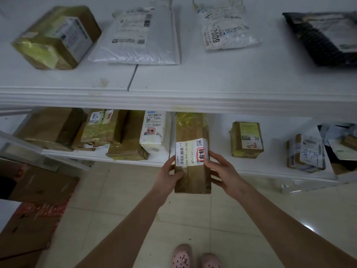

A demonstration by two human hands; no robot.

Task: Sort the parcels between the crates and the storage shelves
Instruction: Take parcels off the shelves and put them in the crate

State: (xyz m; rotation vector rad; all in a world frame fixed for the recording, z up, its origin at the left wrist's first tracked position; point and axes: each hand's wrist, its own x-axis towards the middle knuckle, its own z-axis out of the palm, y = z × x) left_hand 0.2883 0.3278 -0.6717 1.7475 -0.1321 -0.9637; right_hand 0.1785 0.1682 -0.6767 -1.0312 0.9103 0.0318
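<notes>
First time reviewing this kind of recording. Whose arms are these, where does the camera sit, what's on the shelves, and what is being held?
There is no machine here: a person works with bare hands, and the single picture comes from a camera worn on their head, looking forward and down. The left hand and right hand grip a long brown parcel by its sides; its far end reaches in over the lower shelf. That shelf carries a row of brown boxes, a white parcel and a small taped box. The upper shelf holds a taped brown box, a white mailer, a small white bag and a black bag.
</notes>
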